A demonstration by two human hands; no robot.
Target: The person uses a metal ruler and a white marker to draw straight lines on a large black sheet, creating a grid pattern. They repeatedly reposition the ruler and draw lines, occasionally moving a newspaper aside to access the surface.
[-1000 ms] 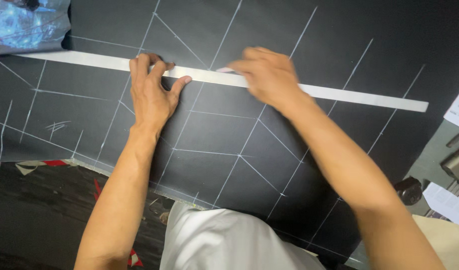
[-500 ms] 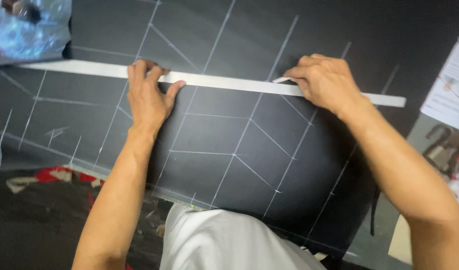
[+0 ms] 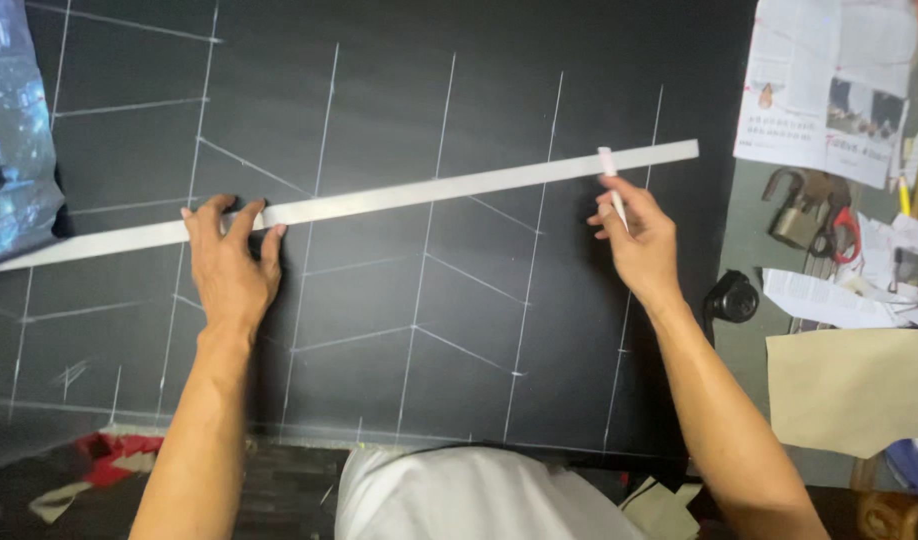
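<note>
Straightedge: I see the long white straightedge (image 3: pixel 419 195) lying flat across the black fabric (image 3: pixel 499 90), slanting up from lower left to upper right, its far end near the fabric's right edge.
Left hand: my left hand (image 3: pixel 229 265) is spread, fingers apart, fingertips pressing the straightedge's left part down onto the cloth.
Right hand: my right hand (image 3: pixel 639 240) is closed on a thin white chalk stick (image 3: pixel 611 180), tip up at the straightedge's lower edge, close to its right end.
Just changed: the right hand has travelled rightward along the edge; a second ago it sat near the middle, beside the left hand, half a second ago further out.
Meaning: I judge the stroke along this edge is at or near its end.
Other difference: the view has shifted, so the straightedge now tilts the opposite way in the picture, and more of the bench at the right shows.
Around: chalk grid lines (image 3: pixel 434 260), a plastic bag (image 3: pixel 14 150) at left, a padlock (image 3: pixel 799 215) and papers (image 3: pixel 829 90) at right.
</note>
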